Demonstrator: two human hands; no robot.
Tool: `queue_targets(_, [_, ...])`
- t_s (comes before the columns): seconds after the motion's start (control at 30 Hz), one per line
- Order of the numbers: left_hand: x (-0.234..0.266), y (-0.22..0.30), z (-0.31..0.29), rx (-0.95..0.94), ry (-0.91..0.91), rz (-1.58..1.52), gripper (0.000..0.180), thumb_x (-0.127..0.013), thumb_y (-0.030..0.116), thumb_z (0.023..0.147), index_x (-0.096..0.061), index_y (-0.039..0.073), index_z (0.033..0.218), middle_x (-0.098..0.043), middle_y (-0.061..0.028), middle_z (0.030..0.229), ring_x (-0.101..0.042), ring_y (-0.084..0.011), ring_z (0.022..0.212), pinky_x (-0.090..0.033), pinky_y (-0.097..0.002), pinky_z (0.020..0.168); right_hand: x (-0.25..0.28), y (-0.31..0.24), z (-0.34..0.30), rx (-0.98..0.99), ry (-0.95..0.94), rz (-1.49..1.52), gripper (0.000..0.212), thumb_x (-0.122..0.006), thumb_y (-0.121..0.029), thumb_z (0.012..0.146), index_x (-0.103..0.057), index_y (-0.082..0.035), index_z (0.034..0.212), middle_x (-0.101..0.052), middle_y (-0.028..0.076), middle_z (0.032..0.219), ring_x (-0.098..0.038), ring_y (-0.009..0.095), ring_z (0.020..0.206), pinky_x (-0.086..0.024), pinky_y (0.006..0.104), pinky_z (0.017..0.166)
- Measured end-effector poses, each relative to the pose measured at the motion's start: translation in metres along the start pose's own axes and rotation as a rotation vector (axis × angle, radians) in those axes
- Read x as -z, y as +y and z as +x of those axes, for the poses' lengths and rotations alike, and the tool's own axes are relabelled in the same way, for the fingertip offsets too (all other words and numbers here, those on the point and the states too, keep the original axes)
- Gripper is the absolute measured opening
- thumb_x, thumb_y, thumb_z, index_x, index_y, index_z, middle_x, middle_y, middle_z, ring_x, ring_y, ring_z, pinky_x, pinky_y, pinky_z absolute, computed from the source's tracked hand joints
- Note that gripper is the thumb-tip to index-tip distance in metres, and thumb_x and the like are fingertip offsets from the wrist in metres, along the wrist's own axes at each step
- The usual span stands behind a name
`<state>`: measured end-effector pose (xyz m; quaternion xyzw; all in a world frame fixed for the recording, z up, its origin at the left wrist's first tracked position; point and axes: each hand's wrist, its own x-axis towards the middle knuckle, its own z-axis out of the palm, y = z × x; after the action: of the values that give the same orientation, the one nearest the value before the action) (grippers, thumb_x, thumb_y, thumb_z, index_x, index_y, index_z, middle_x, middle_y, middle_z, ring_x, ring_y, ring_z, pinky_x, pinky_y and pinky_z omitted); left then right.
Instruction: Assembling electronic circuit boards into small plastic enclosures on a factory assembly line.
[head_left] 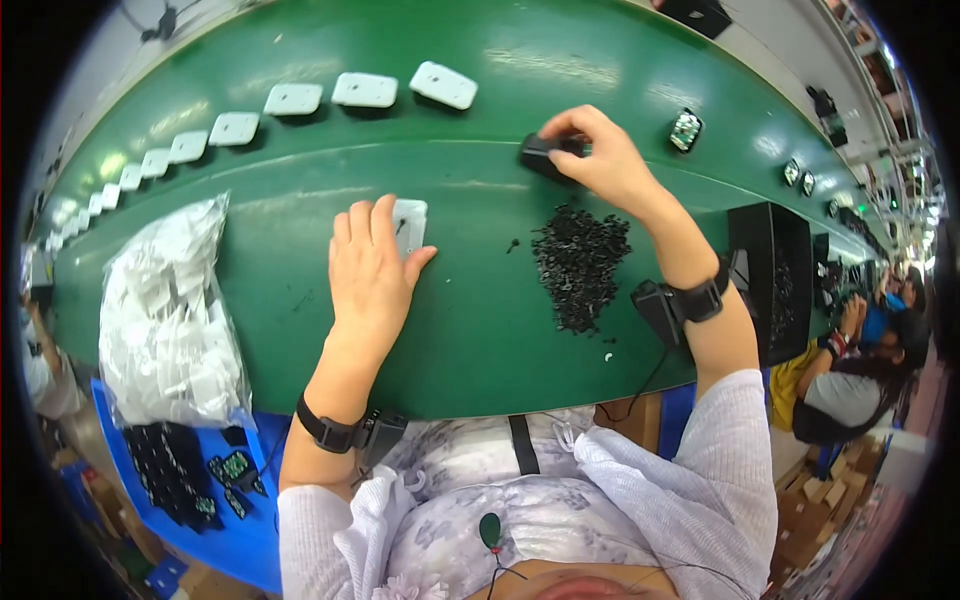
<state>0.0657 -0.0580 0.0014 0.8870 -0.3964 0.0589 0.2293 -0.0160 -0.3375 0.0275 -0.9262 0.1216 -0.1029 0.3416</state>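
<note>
Head view: before you stretches the green desk (480,340), a clear bag (175,310) of white pieces at its near-left corner. A row of white cases (365,90) runs along the far edge, leftward. Near the front edge sits a heap of small black parts (582,268). Your left hand (370,255) lies flat, thumb wide, partly over a white case (412,225); your right hand (600,155) curls narrow against a black block (538,153) farther from that edge (whether it grips, I cannot tell).
</note>
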Motion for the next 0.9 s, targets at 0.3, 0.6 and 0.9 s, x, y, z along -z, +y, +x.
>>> queue_targets(0.3, [0.011, -0.029, -0.010, -0.162, 0.033, -0.385, 0.054, -0.066, -0.004, 0.073, -0.051, 0.006, 0.124, -0.058, -0.0131, 0.114, -0.053, -0.0312, 0.108, -0.043, -0.0396, 0.091, -0.019, -0.041, -0.006, 0.241, 0.071, -0.177, 0.034, -0.068, -0.007, 0.079, -0.060, -0.002, 0.112, -0.064, 0.016, 0.107, -0.062, 0.030, 0.096, -0.048, 0.0354, 0.085])
queue_targets(0.6, [0.020, -0.043, -0.025, -0.086, 0.044, -0.551, 0.049, -0.050, -0.011, 0.080, -0.054, 0.006, 0.126, -0.053, -0.0112, 0.132, -0.050, -0.0301, 0.121, -0.042, -0.0380, 0.100, -0.083, -0.105, -0.013, 0.569, -0.163, -0.059, 0.027, -0.069, -0.007, 0.077, -0.062, -0.002, 0.103, -0.064, 0.011, 0.110, -0.061, 0.029, 0.099, -0.050, 0.0372, 0.084])
queue_targets(0.9, [0.014, -0.046, -0.032, -0.164, -0.010, -0.256, 0.055, -0.045, -0.009, 0.077, -0.054, 0.008, 0.128, -0.053, -0.0066, 0.134, -0.049, -0.0245, 0.124, -0.038, -0.0386, 0.103, -0.105, -0.098, -0.022, 0.541, -0.069, -0.060, 0.027, -0.067, -0.003, 0.077, -0.063, -0.003, 0.104, -0.065, 0.009, 0.113, -0.061, 0.027, 0.101, -0.050, 0.0356, 0.085])
